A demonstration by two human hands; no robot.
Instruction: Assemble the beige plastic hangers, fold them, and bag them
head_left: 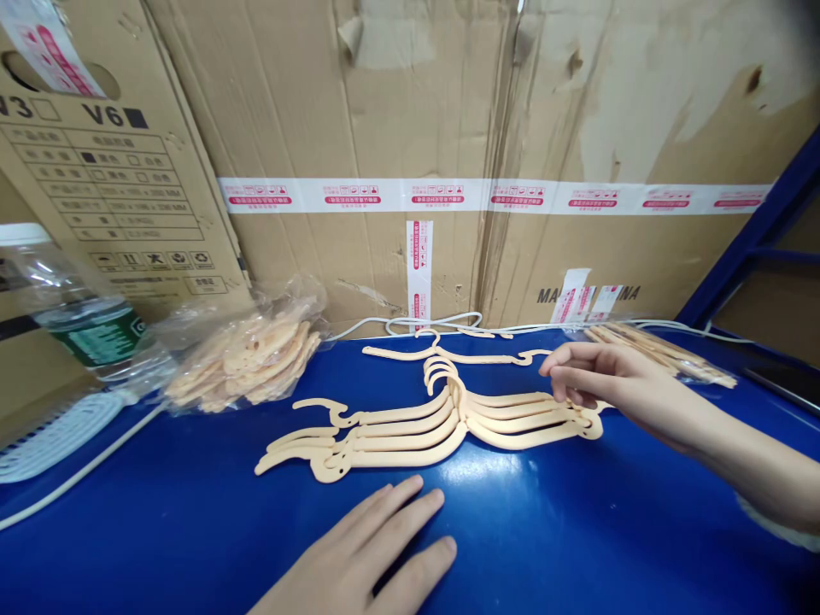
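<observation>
Several beige folding clothes hangers [410, 459] lie in a fanned stack on the blue table [544, 530], their hooks bunched in the middle. Behind the stack lies another beige hanger [477, 358], with its hook toward the boxes. My left hand [377, 555] rests flat in front of the stack, fingers spread, holding nothing. Above the stack's right end hovers my right hand [606, 376], its fingers loosely bent with nothing visible in them. Whether its lower fingers touch a hanger, I cannot tell.
Clear plastic bags of beige parts [256, 359] lie at the left, near a water bottle [90, 316] and a light-blue hairbrush [57, 436]. Bagged sticks [666, 350] and a dark phone-like object [787, 389] are at right. Cardboard [359, 111] and a white cable [359, 325] line the back.
</observation>
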